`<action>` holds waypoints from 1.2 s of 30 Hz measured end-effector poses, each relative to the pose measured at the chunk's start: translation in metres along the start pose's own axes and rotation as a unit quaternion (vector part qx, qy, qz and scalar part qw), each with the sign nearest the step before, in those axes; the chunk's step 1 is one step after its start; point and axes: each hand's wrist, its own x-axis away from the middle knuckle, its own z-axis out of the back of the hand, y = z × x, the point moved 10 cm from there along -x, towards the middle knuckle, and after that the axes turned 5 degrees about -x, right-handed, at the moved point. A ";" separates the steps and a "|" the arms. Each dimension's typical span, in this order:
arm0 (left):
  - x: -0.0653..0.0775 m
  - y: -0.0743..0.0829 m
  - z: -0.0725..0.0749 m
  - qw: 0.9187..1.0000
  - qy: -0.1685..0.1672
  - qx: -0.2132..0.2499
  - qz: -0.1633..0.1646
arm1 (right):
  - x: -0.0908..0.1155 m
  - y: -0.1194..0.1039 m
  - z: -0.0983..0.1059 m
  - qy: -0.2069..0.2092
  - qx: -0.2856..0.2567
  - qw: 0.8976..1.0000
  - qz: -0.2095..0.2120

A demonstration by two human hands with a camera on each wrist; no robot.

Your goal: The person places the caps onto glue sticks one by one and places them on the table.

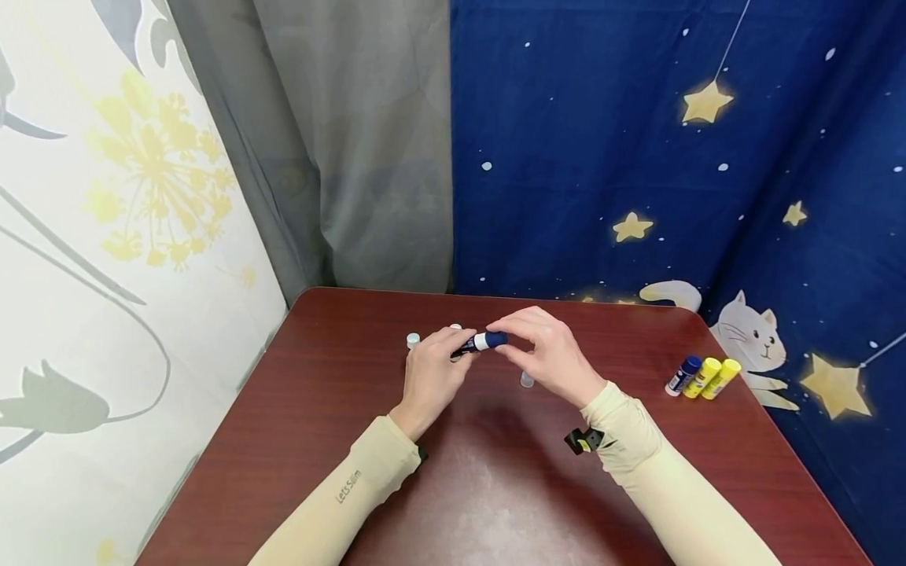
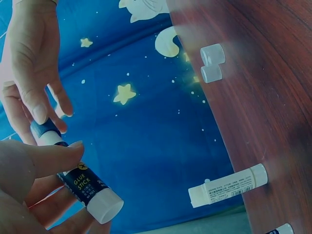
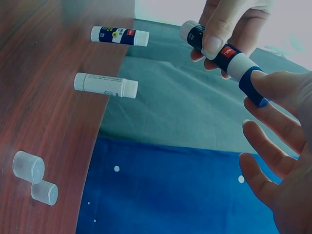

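In the head view my left hand (image 1: 433, 376) grips a navy-labelled glue stick (image 3: 228, 56) around its body, held up over the table. The thumb and index finger of my right hand (image 1: 550, 354) pinch the dark blue cap (image 3: 252, 88) at its other end; the remaining fingers are spread. A white band lies between cap and label. Standing near the hands are a white-labelled glue stick (image 3: 101, 85) and another navy-labelled glue stick (image 3: 117, 35), both without blue caps. Two translucent caps (image 2: 212, 54) stand close together, partly hidden by the right hand in the head view.
At the right of the dark red table (image 1: 453, 487), a blue glue stick (image 1: 683, 376) and two yellow glue sticks (image 1: 712, 379) form a row. Behind the table hang a grey curtain (image 1: 382, 157) and a blue starry curtain (image 1: 566, 118).
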 end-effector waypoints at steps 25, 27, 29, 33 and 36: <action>0.001 0.008 -0.001 1.000 -0.008 -0.007 -0.012 | 0.002 -0.006 -0.007 -0.002 0.002 1.000 0.031; 0.001 0.008 -0.001 1.000 -0.008 -0.007 -0.012 | 0.002 -0.005 -0.008 -0.003 0.002 1.000 0.029; 0.001 0.008 -0.002 1.000 -0.010 -0.007 -0.011 | 0.002 -0.005 -0.008 -0.003 0.002 1.000 0.028; 0.002 0.008 -0.002 1.000 -0.015 -0.009 -0.009 | 0.002 -0.006 -0.008 -0.006 0.002 1.000 0.025; 0.002 0.008 -0.002 1.000 -0.014 -0.009 -0.010 | 0.002 -0.007 -0.009 -0.007 0.003 1.000 0.025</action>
